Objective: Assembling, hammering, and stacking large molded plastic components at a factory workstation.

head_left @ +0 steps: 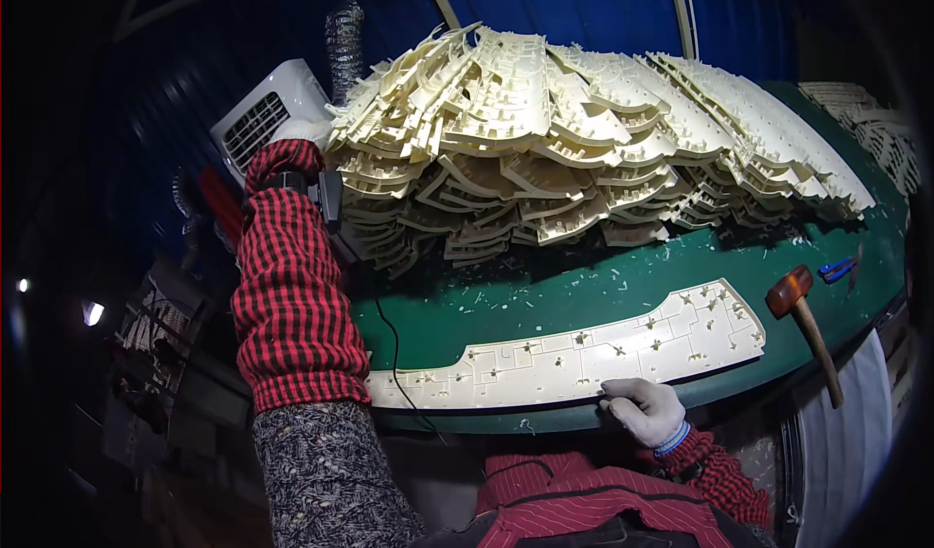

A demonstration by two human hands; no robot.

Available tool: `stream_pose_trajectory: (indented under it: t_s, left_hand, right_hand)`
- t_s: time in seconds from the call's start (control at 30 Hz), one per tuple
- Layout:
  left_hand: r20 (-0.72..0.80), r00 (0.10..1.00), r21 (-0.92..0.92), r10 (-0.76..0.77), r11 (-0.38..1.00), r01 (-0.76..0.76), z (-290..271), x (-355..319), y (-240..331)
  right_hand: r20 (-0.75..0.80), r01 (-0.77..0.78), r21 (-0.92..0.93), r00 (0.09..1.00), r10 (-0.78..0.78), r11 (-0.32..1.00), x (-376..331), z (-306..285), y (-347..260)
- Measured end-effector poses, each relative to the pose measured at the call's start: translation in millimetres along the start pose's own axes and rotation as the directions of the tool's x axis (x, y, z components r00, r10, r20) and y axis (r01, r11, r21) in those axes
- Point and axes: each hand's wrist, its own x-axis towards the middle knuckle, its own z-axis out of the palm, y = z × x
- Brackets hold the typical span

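A long cream plastic panel (pixel 545 358) with small clips and ribs on its upper face lies along the near edge of the green table. My right hand (pixel 650 414), in a white glove, is at the panel's near edge, index finger over the rim and thumb below it, fingers curled together. My left arm, in a red and black checked sleeve, stretches far forward. My left hand (pixel 304 131), also gloved in white, is at the left end of a big heap of similar cream panels (pixel 574 129); its fingers are mostly hidden. A dark device is strapped at the left wrist.
A mallet (pixel 806 324) with a brown head and wooden handle lies at the table's (pixel 467 300) right edge, beside a blue-handled tool (pixel 837 270). A white vented unit (pixel 261 115) with a silver hose (pixel 344 47) stands back left. A black cable (pixel 391 339) crosses the panel's left part.
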Motion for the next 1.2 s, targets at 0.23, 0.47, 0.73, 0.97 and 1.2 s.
stream_pose_trajectory:
  t_s: [0.23, 0.47, 0.73, 0.97, 1.2]
  left_hand:
    - [-0.309, 0.938, -0.029, 0.154, 0.985, -0.171, -21.1, -23.5, 65.0]
    - [-0.262, 0.92, -0.195, 0.292, 0.918, -0.347, 12.8, -7.8, 109.0]
    - [-0.411, 0.903, -0.445, 0.122, 0.838, -0.315, 29.5, 33.6, 87.3]
    - [-0.527, 0.848, -0.749, 0.056, 0.442, -0.494, -5.7, -52.3, 5.2]
    - [-0.245, 0.936, -0.961, 0.251, -0.188, -0.201, 17.2, -285.1, -99.8]
  right_hand:
    - [-0.079, -0.006, -0.009, 0.997, 0.005, 1.0, -0.7, -0.7, 18.6]
    - [-0.088, -0.015, -0.079, 0.996, 0.008, 0.997, -1.7, 2.1, 9.7]
    - [-0.063, 0.03, -0.123, 0.997, -0.038, 0.992, -1.5, 4.3, 3.0]
    - [-0.013, -0.058, -0.044, 0.998, 0.058, 0.997, 3.5, 3.6, 6.1]
    - [-0.166, 0.371, -0.492, 0.848, -0.503, 0.788, -20.0, -42.6, -64.2]
